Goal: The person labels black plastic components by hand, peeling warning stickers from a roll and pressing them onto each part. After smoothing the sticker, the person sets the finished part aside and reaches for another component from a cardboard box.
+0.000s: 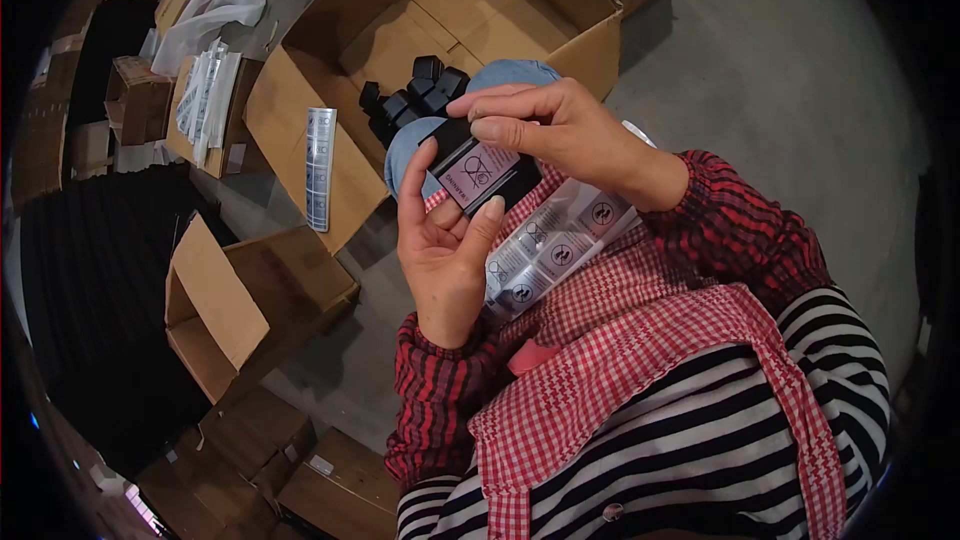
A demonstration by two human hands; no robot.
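Note:
A flat black piece (515,186) with a pale printed warning label (478,173) on its face is held above my lap. My left hand (445,265) grips it from below, thumb on the near edge and fingertips on the far side. My right hand (580,135) is at its upper end, with the thumb at the label's top edge and the fingers bent over the far side. Across my lap lies a clear sheet of printed warning labels (560,240). Several black blocky pieces (425,90) are heaped just beyond my knees, by the carton.
A large open carton (330,70) stands in front of me, with a silver label strip (319,170) on its flap. Left of it are a smaller open box (290,275) and a box with stacked label sheets (208,105). Grey floor (770,70) shows at right.

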